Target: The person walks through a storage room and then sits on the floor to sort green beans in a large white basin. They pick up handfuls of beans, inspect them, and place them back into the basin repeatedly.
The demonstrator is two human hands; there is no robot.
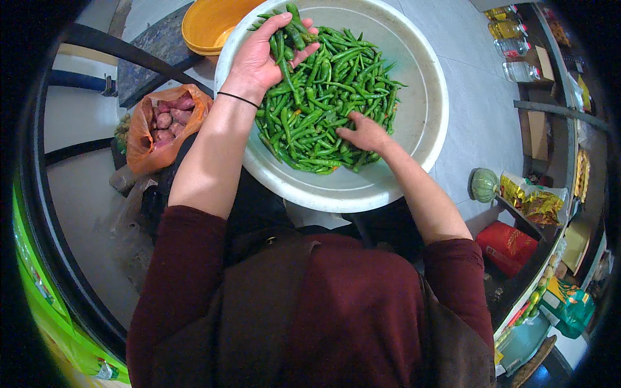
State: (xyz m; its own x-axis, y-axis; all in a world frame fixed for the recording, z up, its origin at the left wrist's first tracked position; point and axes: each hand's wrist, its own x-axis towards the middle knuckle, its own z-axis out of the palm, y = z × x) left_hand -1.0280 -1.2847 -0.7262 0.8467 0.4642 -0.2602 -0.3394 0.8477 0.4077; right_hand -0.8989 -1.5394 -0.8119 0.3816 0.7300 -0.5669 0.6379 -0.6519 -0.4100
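A wide white plastic basin [439, 121] stands in front of my knees. In it lies a heap of green chili peppers [305, 131], with a few orange bits among them. My left hand [257, 60], palm up above the basin's left side, holds a bunch of green chili peppers [293, 36]. A thin black band circles that wrist. My right hand [371, 133] reaches into the right part of the heap, thumb and index finger apart and touching peppers. Its other fingers are largely hidden, so I cannot tell whether it grips any.
An orange bucket [204, 36] adjoins the basin's upper left. Below it sits an orange plastic bag [138, 150] of reddish-purple sweet potatoes [165, 120]. At right, shelving holds bottles [507, 30], a snack-like bag [538, 201] and a red box [507, 247]; a green pumpkin [484, 185] is beside it.
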